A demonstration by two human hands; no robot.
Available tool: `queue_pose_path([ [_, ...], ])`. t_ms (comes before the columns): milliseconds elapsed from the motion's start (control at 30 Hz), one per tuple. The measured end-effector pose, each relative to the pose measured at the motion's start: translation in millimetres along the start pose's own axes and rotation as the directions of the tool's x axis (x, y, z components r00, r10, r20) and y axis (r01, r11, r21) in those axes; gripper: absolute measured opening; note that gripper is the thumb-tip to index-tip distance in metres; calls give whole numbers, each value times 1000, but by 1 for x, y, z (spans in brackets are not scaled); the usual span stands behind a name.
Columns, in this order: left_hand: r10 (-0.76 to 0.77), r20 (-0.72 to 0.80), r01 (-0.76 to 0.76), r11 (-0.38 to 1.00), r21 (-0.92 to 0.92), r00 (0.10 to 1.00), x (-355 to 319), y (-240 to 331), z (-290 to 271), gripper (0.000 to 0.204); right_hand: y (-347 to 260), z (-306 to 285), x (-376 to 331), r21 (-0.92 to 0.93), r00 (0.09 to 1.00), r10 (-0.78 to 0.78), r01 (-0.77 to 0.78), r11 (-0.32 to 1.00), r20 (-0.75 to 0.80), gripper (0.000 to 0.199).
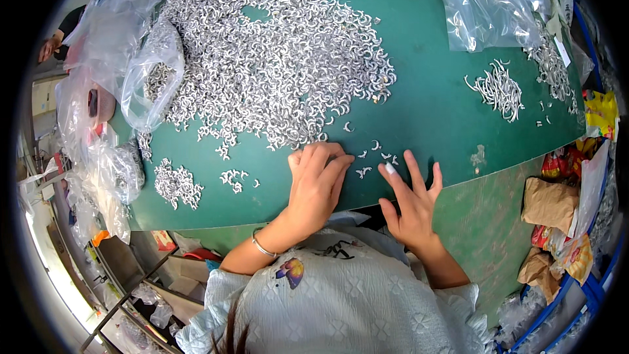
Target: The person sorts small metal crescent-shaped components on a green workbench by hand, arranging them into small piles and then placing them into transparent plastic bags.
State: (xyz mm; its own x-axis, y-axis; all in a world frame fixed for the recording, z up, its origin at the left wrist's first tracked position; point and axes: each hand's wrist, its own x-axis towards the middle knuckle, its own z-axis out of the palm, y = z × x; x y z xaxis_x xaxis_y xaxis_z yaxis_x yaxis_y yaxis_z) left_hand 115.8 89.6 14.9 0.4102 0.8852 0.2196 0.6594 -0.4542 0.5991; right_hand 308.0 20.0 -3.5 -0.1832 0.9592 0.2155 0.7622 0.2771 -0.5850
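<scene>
A wide heap of small curved silver metal pieces (275, 59) covers much of the green table. My left hand (316, 180) is at the heap's near edge, its fingers curled together and pointing down; whatever they hold is hidden. To the right, my right hand (413, 203) hovers over the table's near edge with fingers spread and nothing in them. White wrapping covers the tip of one of its fingers. Several loose curved pieces (363, 172) lie between the two hands. On the left sit a small cluster (233, 180) and a larger pile (177, 184) of similar pieces.
Longer curved pieces form a pile (501, 91) at the right, with more metal pieces (553, 69) near the edge. Clear plastic bags (491, 6) lie at the far right, and others (154, 82) at the left. Brown paper packages (549, 203) stand beside the table. Another person's hand (47, 49) shows far left.
</scene>
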Motion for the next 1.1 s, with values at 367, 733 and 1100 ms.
queue_pose_path([
  [367,17,14,-15,996,-90,1000,-21,1,-2,30,-13,6,-14,77,995,-56,50,996,77,48],
  [733,71,132,-50,987,-150,989,-34,7,5,32,-16,7,26,-68,993,-57,64,996,106,54],
  [1100,60,69,-48,985,-167,996,-39,-8,-5,29,-15,2,29,-26,998,45,-44,999,52,48],
])
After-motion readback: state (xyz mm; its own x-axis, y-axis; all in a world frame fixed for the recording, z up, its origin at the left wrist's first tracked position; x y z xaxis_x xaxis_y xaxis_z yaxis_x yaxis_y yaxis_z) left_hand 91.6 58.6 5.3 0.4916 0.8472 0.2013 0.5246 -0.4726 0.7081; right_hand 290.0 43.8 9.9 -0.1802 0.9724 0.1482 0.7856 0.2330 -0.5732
